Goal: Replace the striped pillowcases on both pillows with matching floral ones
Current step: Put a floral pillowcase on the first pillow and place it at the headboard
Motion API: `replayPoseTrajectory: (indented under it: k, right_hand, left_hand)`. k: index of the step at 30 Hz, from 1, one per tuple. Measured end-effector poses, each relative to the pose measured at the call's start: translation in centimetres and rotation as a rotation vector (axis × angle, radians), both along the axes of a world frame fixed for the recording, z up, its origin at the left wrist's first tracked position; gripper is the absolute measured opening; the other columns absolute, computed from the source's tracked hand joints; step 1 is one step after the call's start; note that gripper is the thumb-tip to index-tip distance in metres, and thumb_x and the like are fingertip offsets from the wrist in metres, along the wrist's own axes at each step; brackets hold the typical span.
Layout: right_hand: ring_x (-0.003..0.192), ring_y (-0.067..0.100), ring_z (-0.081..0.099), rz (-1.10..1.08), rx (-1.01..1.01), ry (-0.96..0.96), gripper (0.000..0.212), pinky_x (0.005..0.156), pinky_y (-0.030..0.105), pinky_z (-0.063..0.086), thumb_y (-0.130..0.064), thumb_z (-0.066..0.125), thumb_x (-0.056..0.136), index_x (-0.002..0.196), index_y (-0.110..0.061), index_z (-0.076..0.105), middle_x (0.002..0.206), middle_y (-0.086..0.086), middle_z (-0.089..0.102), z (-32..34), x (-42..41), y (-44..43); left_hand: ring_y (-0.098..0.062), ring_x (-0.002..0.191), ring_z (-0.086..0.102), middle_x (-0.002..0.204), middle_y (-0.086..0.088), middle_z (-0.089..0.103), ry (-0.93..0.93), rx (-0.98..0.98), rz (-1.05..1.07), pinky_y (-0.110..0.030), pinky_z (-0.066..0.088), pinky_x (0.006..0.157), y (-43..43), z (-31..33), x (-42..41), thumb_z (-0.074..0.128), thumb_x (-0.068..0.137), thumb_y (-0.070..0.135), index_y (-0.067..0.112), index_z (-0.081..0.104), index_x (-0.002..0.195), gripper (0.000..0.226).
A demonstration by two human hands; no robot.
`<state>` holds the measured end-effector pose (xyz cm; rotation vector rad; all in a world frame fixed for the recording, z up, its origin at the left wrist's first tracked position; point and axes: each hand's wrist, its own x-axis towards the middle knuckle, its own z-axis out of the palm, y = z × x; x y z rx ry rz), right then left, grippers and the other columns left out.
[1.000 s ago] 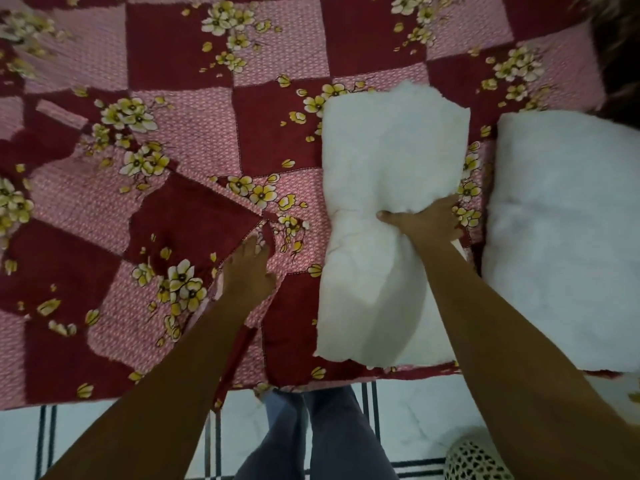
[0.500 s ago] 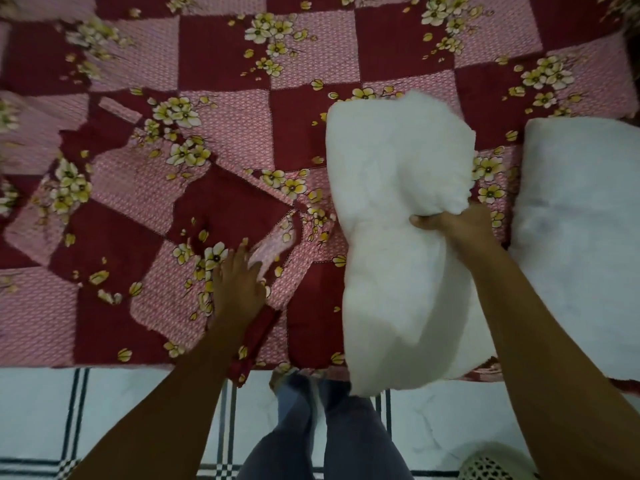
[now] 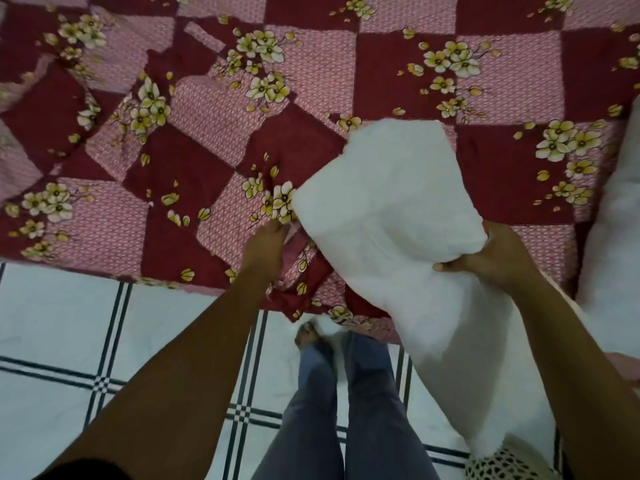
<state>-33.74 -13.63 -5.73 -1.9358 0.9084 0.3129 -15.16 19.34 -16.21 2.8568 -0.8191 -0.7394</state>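
At the far left and along the bottom is a white tiled floor [image 3: 62,323] with dark crossing lines. Above it a big bed sheet [image 3: 311,74] of dark red and pink squares with yellow flowers covers the bed.

A cloth pillowcase [image 3: 207,202] with the same red and pink squares and yellow flowers lies flat on the sheet, turned at a slant. Its near corner hangs a little over the bed edge. The left hand [image 3: 265,244] reaches to that near end, and its fingers are curled on the cloth edge, holding it.

Just to the right is a bare, soft white pillow [image 3: 388,209] with no cover on. It is lifted and tilted. Its top end is over the bed, right next to the left hand, and its bottom end hangs down over the floor. The right hand [image 3: 485,261] squeezes it tight at the middle of its right side, thumb on top. The two hands are apart, with the pillow between them.

Below are the person's legs [image 3: 346,410] in blue-grey trousers and one bare foot [image 3: 308,336] on the floor.

At the far right edge a second white pillow [image 3: 613,237], also bare, lies on the bed.
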Motion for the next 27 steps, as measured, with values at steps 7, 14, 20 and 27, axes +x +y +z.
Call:
replayPoseTrajectory:
  k: [7, 14, 20, 27]
  right_hand:
    - [0.106, 0.031, 0.064, 0.223, -0.223, 0.083, 0.075, 0.086, 0.038, 0.049, -0.032, 0.096, 0.053, 0.119, -0.015, 0.066, 0.117, 0.009, 0.070, -0.4, -1.1, 3.4]
    - [0.104, 0.029, 0.065, 0.289, -0.264, 0.084, 0.073, 0.082, 0.035, 0.049, -0.038, 0.093, 0.057, 0.122, -0.020, 0.065, 0.117, 0.007, 0.071, 0.3, -0.6, 6.3]
    - [0.107, 0.022, 0.064, 0.362, -0.137, 0.089, 0.077, 0.084, 0.030, 0.047, -0.036, 0.095, 0.052, 0.121, -0.025, 0.064, 0.115, -0.001, 0.071, -0.9, 1.0, 6.6]
    - [0.148, 0.031, 0.012, 0.582, -0.189, 0.354, 0.145, 0.118, 0.055, 0.016, -0.073, 0.083, 0.038, 0.153, -0.034, 0.005, 0.158, 0.006, 0.017, -2.8, 6.1, 3.0]
  left_hand:
    - [-0.040, 0.095, 0.059, 0.107, -0.026, 0.058, -0.074, -0.384, 0.278, -0.038, 0.046, 0.078, 1.1, 1.5, 0.7, 0.057, 0.078, -0.008, 0.000, 0.059, 0.128, 0.050]
    - [-0.027, 0.099, 0.061, 0.109, -0.014, 0.067, -0.045, -0.486, 0.372, -0.017, 0.036, 0.080, 0.4, 3.9, 1.7, 0.057, 0.087, 0.001, 0.010, 0.070, 0.117, 0.034]
    - [-0.031, 0.101, 0.058, 0.113, -0.015, 0.060, -0.129, -0.327, 0.153, -0.028, 0.039, 0.080, -0.1, 4.8, 2.2, 0.052, 0.092, 0.005, 0.013, 0.067, 0.123, 0.035]
    - [-0.025, 0.094, 0.064, 0.132, -0.004, 0.048, -0.357, 0.354, -0.311, -0.031, 0.045, 0.071, -3.2, 5.8, 5.9, 0.056, 0.087, 0.021, 0.017, 0.057, 0.124, 0.037]
